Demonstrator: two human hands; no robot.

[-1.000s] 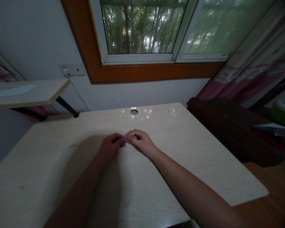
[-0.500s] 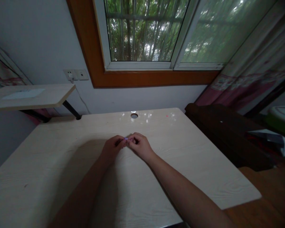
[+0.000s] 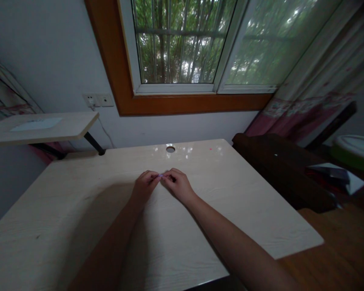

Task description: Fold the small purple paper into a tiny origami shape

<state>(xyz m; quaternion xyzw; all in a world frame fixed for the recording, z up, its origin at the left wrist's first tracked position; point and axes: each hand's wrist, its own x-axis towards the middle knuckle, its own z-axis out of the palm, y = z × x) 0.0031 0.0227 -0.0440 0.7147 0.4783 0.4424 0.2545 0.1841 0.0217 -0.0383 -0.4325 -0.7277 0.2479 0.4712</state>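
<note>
A tiny purple object sits pinched between the fingertips of both hands; it is too small for me to tell its kind. My left hand is closed on it from the left, thumb against fingers. From the right, my right hand grips it in the same sort of pinch. The two sets of fingertips nearly meet. Both hands are over the middle of the pale wood-grain desk, and the left arm's side of it lies in shadow.
A round cable hole is near the desk's back edge. At the left a raised shelf on black legs bears a paper sheet. Wall sockets and a window are behind. Dark wooden furniture stands at the right.
The view has shifted slightly, so the room appears a little lower and the right side further left. Both hands keep their pinch on the purple object, with the fingers slightly changed in pose.
</note>
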